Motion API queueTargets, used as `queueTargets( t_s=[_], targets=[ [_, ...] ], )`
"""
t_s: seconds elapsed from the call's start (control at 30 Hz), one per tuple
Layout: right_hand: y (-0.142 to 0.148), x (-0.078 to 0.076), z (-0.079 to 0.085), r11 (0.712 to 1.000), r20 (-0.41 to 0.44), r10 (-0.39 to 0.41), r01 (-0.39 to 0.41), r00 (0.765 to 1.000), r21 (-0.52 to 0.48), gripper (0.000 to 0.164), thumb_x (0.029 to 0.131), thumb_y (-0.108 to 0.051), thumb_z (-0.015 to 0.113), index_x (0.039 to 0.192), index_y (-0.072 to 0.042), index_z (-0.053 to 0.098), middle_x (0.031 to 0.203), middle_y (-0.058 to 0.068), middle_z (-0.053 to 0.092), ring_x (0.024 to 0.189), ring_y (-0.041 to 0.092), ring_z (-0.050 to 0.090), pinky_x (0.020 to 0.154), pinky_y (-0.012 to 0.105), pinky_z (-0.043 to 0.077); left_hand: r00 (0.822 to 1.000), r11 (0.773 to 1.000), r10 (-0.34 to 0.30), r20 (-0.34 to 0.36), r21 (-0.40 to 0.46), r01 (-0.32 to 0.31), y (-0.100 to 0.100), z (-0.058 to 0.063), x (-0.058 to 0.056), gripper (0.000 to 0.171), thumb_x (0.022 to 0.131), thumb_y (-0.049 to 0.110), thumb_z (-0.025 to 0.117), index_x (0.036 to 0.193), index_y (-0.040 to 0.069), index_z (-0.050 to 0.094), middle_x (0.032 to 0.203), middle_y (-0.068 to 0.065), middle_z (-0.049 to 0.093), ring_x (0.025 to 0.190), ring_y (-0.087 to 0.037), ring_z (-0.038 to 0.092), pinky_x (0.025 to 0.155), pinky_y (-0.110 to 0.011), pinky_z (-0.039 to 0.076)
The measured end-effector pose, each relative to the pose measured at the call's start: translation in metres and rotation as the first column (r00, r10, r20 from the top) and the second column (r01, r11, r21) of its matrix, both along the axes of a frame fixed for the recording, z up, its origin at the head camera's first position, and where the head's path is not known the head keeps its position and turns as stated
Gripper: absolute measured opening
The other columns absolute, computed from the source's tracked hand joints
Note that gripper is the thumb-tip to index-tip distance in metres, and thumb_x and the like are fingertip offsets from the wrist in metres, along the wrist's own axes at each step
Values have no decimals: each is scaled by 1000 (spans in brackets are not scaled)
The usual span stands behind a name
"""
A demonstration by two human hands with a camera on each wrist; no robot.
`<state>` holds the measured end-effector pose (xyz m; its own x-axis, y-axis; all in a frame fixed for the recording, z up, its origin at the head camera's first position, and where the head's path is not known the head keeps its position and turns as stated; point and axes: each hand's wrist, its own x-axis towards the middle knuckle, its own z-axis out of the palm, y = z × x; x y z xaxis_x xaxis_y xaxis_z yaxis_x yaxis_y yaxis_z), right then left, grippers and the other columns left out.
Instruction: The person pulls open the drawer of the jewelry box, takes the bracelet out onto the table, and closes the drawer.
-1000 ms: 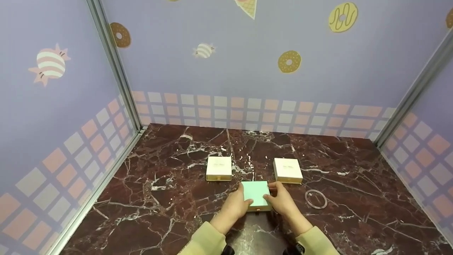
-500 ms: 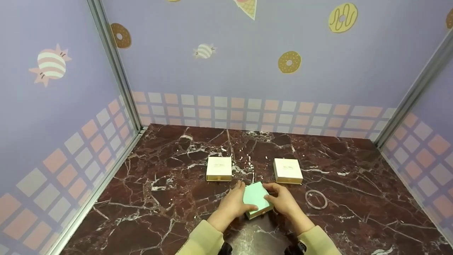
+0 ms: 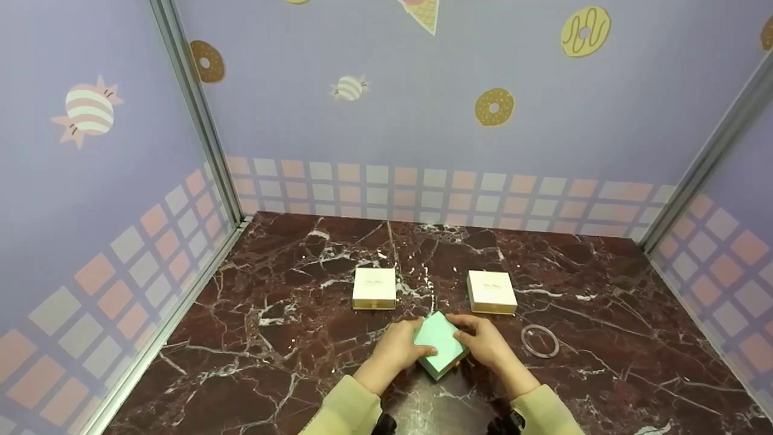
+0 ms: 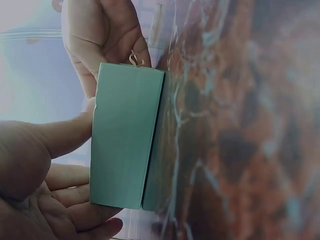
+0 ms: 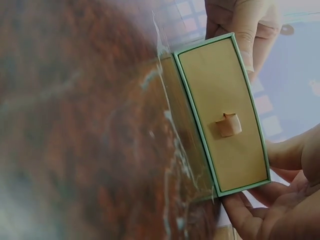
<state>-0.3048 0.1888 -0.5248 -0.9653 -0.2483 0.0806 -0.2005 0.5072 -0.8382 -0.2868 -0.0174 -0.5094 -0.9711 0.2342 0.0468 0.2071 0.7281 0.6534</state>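
A mint-green drawer-style gift box point(image 3: 441, 341) stands turned like a diamond on the marble tabletop, between both hands. My left hand point(image 3: 395, 347) holds its left side, with the thumb over the top edge and the fingers along the side. On the other side my right hand point(image 3: 488, 344) grips the far right corner, thumb on the lid. The left wrist view shows a plain green side point(image 4: 125, 135) close up. In the right wrist view the gold drawer front point(image 5: 220, 165) faces me, closed, with a small ribbon pull tab point(image 5: 229, 125) at its middle.
Two cream boxes with gold fronts stand farther back, one at the left point(image 3: 374, 287) and one at the right point(image 3: 491, 290). A pale pinkish ring point(image 3: 540, 341) lies flat to the right of my right hand. Patterned purple walls point(image 3: 423, 139) enclose the marble table point(image 3: 290, 362).
The green box has turned counterclockwise from square-on to a diamond, its drawer front swinging toward the lower right. Both hands have shifted their hold with it. The cream boxes and ring stayed put.
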Motion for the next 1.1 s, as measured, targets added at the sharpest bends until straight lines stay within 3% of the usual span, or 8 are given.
queueTargets(
  t_s=[0.23, 0.37, 0.47, 0.57, 0.73, 0.97, 1.1],
  targets=[
    [1, 3, 10, 991, -9, -100, 100, 995, 84, 25, 97, -4, 66, 119, 5, 72, 115, 22, 75, 103, 32, 71, 86, 42, 60, 1000, 999, 15, 28, 35, -16, 1, 0, 0, 74, 83, 27, 87, 142, -5, 57, 136, -25, 66, 121, -40, 67, 103, -50, 56],
    [5, 5, 21, 966, -25, -185, 187, 982, 177, 17, 97, -10, 68, 105, 3, 74, 98, 16, 76, 88, 25, 70, 76, 39, 58, 999, 999, 18, 28, 47, -20, 2, 0, 0, 73, 83, 26, 87, 142, -5, 58, 135, -25, 67, 122, -40, 66, 104, -51, 56],
    [9, 9, 30, 940, 21, -229, 215, 973, 264, 20, 97, -16, 69, 86, 0, 71, 77, 11, 73, 67, 19, 67, 59, 32, 53, 999, 998, 20, 26, 52, -21, 2, 0, 1, 73, 82, 26, 88, 141, -5, 59, 136, -25, 66, 123, -41, 66, 105, -52, 55],
    [12, 12, 33, 937, 131, -207, 158, 970, 312, 32, 98, -22, 69, 73, -2, 68, 61, 8, 70, 51, 15, 65, 49, 27, 53, 999, 999, 21, 24, 43, -22, 2, 0, 1, 73, 82, 27, 87, 142, -5, 58, 136, -24, 66, 124, -40, 66, 106, -51, 54],
    [12, 15, 33, 961, 251, -110, 39, 962, 272, 37, 98, -23, 69, 71, 3, 71, 60, 12, 72, 50, 16, 68, 53, 32, 62, 1000, 999, 23, 8, 40, -23, 2, -1, 1, 73, 82, 27, 88, 140, -6, 59, 134, -25, 67, 121, -40, 67, 104, -51, 56],
    [6, 15, 30, 947, 209, -156, 86, 965, 311, 35, 95, -24, 74, 69, 0, 71, 62, 12, 72, 52, 18, 69, 51, 28, 58, 998, 998, 60, -11, 33, -59, 3, 0, 4, 70, 78, 29, 91, 132, -7, 64, 123, -25, 72, 108, -39, 71, 95, -50, 60],
    [4, 15, 28, 943, 177, -165, 102, 970, 317, 32, 94, -22, 76, 70, -2, 70, 62, 11, 71, 52, 17, 67, 52, 27, 56, 997, 997, 72, 39, 39, -74, 3, 1, 6, 69, 80, 30, 90, 132, -6, 62, 121, -25, 71, 107, -40, 71, 92, -51, 60]
  ],
)
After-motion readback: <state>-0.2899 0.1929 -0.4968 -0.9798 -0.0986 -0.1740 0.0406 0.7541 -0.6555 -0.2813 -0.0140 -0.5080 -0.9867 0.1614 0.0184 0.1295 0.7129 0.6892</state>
